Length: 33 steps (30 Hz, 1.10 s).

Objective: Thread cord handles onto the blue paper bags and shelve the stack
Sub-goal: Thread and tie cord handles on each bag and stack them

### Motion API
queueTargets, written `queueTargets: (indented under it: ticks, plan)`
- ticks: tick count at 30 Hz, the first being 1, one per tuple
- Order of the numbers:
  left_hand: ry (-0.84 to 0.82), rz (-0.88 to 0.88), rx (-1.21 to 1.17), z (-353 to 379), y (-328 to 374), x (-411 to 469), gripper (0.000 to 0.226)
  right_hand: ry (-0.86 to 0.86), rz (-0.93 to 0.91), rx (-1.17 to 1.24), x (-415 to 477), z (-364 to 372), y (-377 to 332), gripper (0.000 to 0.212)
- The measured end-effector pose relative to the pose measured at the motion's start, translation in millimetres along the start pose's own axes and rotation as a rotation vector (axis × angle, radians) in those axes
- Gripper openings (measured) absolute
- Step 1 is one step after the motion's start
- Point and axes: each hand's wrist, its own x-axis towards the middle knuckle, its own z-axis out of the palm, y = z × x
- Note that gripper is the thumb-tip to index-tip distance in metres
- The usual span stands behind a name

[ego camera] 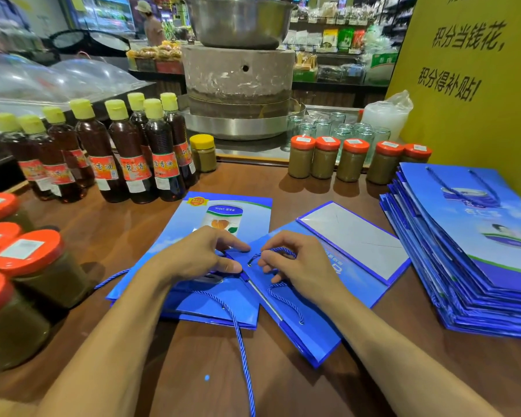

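**Both hands at the edge of a flat blue bag**

The left hand (199,257) rests on the table work with its forefinger and thumb curled together, and they pinch the top edge of the bag (307,338). The right hand (295,266) is just beside it. Its fingertips pinch the blue cord (278,250) close to a small hole near the same edge. The cord makes a small arc above the right fingers. Further along the edge it shows again, curving to a second hole.

The bag lies flat and at an angle on the brown table (298,392), directly in front of the person. Its grey bottom flap (355,233) is folded open on the far side. Its left corner lies over a second bag (193,218), which is also flat. A loose cord (242,350) runs from this second bag toward the near edge of the table.

To the right, a stack of bags (478,266) lies on the table, apart from the hands. The top one already has a cord handle.

Behind the bags stand dark bottles (133,152) with yellow caps and a row of jars (352,161) with orange lids. Bigger jars of the same kind stand at the left. A stone mill (238,76) is at the back, and a yellow sign (475,85) is at the far right.
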Motion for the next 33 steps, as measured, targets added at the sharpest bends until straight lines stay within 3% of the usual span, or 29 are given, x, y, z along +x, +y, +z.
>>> queueTargets:
  ticks: [33]
  plan:
    - [0.067, -0.020, 0.064, 1.7, -0.1, 4.5, 0.043, 0.042, -0.090, -0.293, -1.2, 4.5, 5.8, 0.013]
